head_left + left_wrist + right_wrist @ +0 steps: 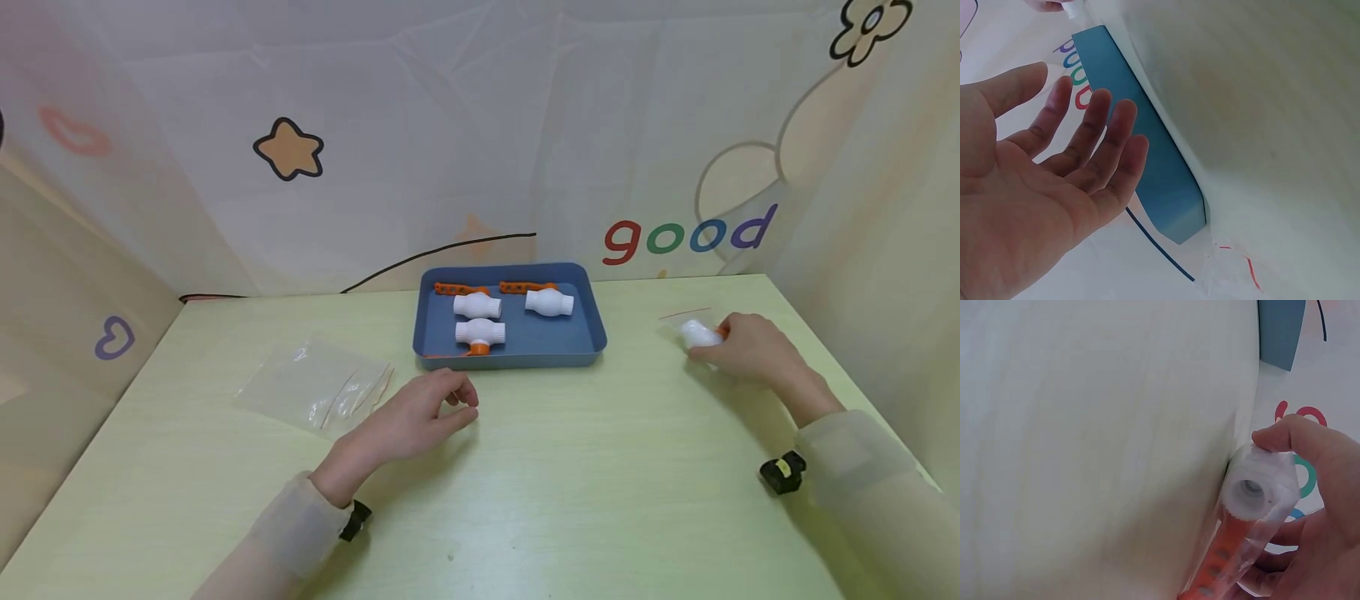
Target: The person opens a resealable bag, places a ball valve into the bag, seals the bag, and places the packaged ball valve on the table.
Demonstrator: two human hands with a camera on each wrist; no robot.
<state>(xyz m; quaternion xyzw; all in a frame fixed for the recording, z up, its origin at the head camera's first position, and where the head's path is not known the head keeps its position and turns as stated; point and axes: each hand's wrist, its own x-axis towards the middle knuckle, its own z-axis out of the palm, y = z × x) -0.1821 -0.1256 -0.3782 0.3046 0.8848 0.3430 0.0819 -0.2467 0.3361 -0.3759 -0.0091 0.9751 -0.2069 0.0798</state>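
My right hand (753, 350) grips a white ball valve (1250, 490) with an orange handle, wrapped in a clear zip bag (686, 317), at the right side of the table. In the right wrist view the thumb lies on top of the valve and the other fingers curl beneath it. My left hand (420, 417) hovers in front of the blue tray (540, 361), its fingers loosely bent and nothing in them. Inside the tray lie three white ball valves (480, 333) with orange handles.
Flat clear zip bags (307, 387) with red seal lines lie on the pale green table (525, 517), left of the tray. A printed white curtain (450, 125) hangs behind the table and along both sides.
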